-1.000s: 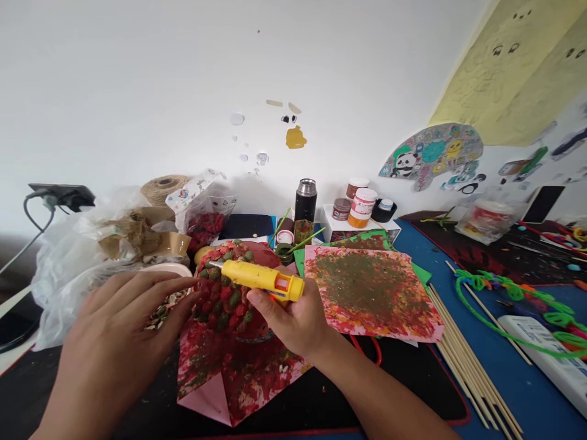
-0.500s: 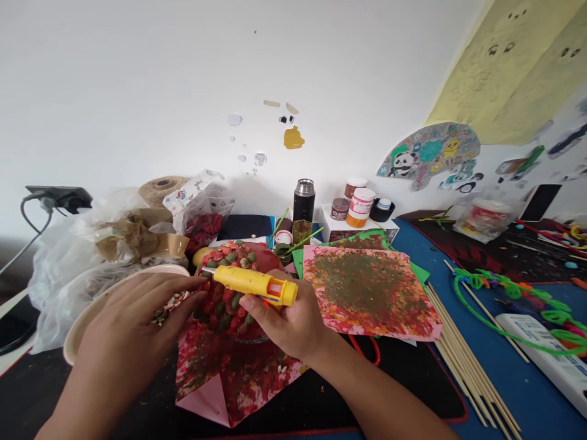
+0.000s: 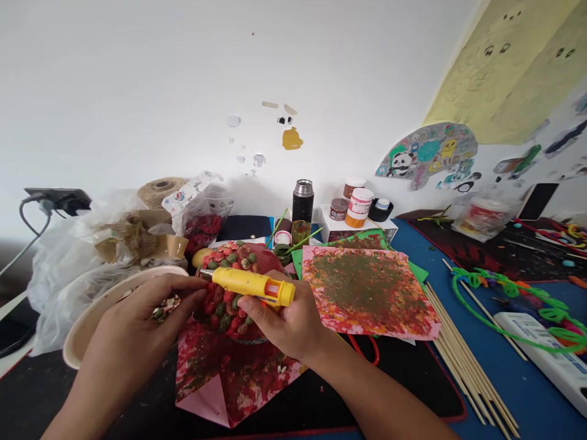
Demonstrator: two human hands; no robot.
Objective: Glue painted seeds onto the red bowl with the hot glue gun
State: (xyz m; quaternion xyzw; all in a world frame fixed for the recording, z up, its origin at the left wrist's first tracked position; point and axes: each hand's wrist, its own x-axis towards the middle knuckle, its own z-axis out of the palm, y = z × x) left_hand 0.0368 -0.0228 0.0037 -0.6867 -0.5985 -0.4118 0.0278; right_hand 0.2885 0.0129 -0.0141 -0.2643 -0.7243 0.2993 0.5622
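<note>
My right hand (image 3: 287, 321) is closed round a yellow glue gun (image 3: 250, 285), whose nozzle points left at a rounded craft piece (image 3: 227, 293) covered in red and green seeds. My left hand (image 3: 137, 321) rests against the left side of that piece, fingers together and pressed on it near the nozzle. What lies under the fingertips is hidden. The piece stands on a paint-spattered pink sheet (image 3: 229, 379).
A pale bowl (image 3: 87, 324) of seeds sits under my left hand. A second spattered sheet (image 3: 367, 293), wooden skewers (image 3: 468, 360), green pipe cleaners (image 3: 509, 311) and a white power strip (image 3: 545, 357) lie right. A flask (image 3: 303, 200), paint jars (image 3: 360, 208), twine (image 3: 158, 190) and plastic bags (image 3: 68, 256) stand behind.
My left hand has curled in and moved right against the seeded piece, baring the bowl's rim. The glue gun has shifted slightly left and up.
</note>
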